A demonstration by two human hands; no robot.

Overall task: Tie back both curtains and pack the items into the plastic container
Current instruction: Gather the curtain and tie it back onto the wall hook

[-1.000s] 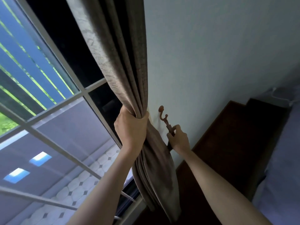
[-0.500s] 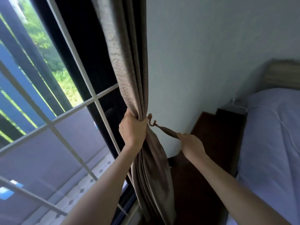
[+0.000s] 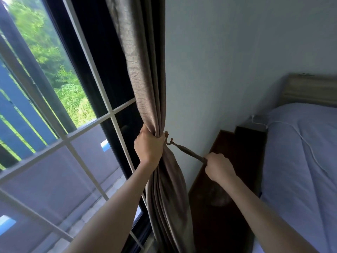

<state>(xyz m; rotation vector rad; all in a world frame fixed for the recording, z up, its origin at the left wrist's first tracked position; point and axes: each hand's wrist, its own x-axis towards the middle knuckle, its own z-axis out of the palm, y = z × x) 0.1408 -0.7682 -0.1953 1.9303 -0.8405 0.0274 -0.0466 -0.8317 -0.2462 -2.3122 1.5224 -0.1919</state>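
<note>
The curtain (image 3: 145, 73) is gathered into a tight bunch and is gripped by the left hand (image 3: 148, 145), whose fingers are wrapped closed around the folds. Above that hand the fabric hangs in straight pleats; below it the cloth billows out and falls past the forearm toward the lower edge of the view.

Just beside the left hand, on its right, a metal hook (image 3: 168, 138) is seen fixed to the pale wall (image 3: 228, 61). A dark tieback (image 3: 189, 152) is attached at the hook and is drawn taut, slanting downward to the right hand (image 3: 219, 166). The right hand is closed in a fist on the free end of the tieback, well apart from the curtain bunch. The tieback is not wrapped around the curtain.

To the left of the left hand, a window (image 3: 60, 125) with white glazing bars is noted, with greenery visible beyond. Below and beyond the right hand a dark wooden floor (image 3: 224, 207) is recorded, and to its right a bed (image 3: 300, 161) with a light blue cover.
</note>
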